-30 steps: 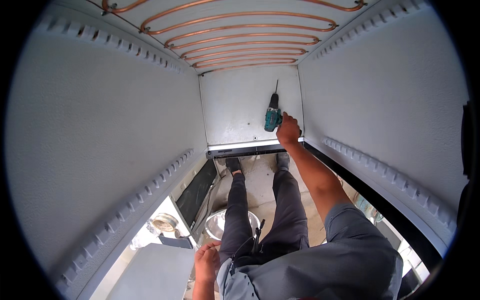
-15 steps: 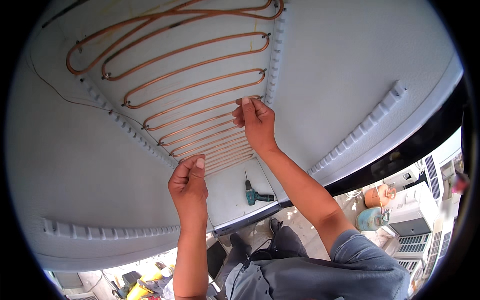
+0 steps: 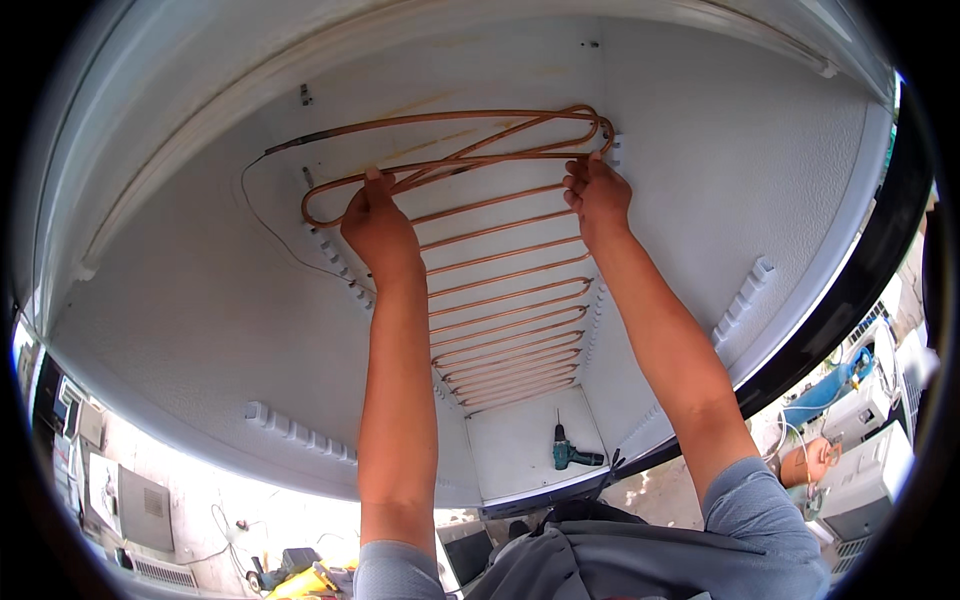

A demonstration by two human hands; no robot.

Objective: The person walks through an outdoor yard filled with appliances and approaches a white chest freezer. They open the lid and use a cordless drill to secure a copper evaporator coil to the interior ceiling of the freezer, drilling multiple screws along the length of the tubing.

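Hands point(image 3: 382, 232) point(image 3: 602, 200) high on copper tubing point(image 3: 520, 156)

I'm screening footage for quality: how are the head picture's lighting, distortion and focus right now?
Head view: the fisheye bows the black trim at right and leaves dark corners; daylight washes out the floor at lower left; the copper tubing looks fairly sharp.

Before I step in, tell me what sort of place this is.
Probably an appliance repair yard: copper tubing across an open white cabinet, a teal drill lying inside, and an orange cylinder outside.
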